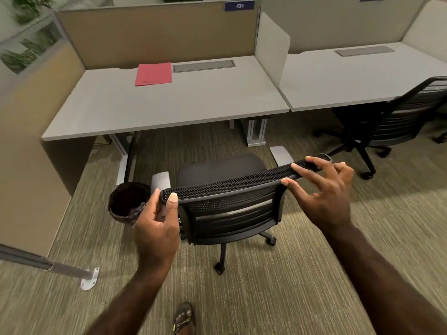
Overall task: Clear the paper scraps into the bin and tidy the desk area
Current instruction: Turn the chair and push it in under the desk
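A black mesh-backed office chair (232, 209) stands on the carpet in front of the grey desk (169, 105). My left hand (157, 226) grips the left end of the chair's top rail, thumb on top. My right hand (321, 189) rests on the right end of the rail with its fingers spread loosely over the mesh. A dark round bin (127, 201) stands on the floor just left of the chair, partly behind my left hand. On the desk lies a red folder (153, 74). No paper scraps show on the desk or floor.
A second grey desk (350, 76) and another black chair (391, 122) are on the right. Beige partition walls (157, 32) close the back and left side. A metal floor bracket (89, 279) sits at lower left. My sandalled foot (183, 317) is at the bottom.
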`<state>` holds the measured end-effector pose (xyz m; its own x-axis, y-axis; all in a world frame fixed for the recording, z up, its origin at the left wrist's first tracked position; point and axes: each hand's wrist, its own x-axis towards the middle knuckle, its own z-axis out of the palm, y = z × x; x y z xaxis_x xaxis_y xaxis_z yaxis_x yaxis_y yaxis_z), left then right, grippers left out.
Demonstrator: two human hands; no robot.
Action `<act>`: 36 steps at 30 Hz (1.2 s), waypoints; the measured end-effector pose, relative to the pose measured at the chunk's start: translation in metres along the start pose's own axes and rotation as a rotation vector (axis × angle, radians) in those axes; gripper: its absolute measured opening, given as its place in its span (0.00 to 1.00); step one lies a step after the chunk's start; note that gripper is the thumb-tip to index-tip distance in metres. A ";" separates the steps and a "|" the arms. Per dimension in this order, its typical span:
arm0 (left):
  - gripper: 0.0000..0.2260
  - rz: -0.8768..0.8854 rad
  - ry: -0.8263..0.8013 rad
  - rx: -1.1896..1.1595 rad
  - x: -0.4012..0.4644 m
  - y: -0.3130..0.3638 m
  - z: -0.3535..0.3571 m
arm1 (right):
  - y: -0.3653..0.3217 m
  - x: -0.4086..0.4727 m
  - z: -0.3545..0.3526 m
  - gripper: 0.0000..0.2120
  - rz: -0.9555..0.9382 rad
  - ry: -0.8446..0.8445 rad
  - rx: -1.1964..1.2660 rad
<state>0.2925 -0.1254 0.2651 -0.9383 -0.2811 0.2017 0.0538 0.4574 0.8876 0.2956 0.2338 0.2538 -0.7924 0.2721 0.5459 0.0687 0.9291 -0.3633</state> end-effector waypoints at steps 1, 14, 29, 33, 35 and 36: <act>0.25 0.088 0.018 0.088 0.007 -0.002 0.000 | -0.002 0.003 0.004 0.24 -0.019 0.014 -0.008; 0.18 0.647 -0.041 0.555 0.072 -0.017 0.019 | -0.041 0.051 0.056 0.25 -0.063 -0.064 0.149; 0.20 0.707 0.002 0.588 0.172 -0.036 0.042 | -0.066 0.125 0.114 0.26 -0.015 -0.083 0.250; 0.20 0.697 -0.003 0.574 0.195 -0.034 0.049 | -0.068 0.149 0.128 0.27 -0.008 -0.102 0.258; 0.20 0.696 -0.005 0.571 0.208 -0.034 0.053 | -0.070 0.160 0.135 0.26 -0.007 -0.109 0.249; 0.20 0.696 -0.007 0.570 0.214 -0.034 0.055 | -0.071 0.164 0.138 0.26 -0.005 -0.110 0.250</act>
<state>0.0712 -0.1547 0.2547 -0.7589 0.2200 0.6129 0.4344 0.8722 0.2249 0.0768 0.1775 0.2650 -0.8543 0.2265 0.4678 -0.0759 0.8360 -0.5434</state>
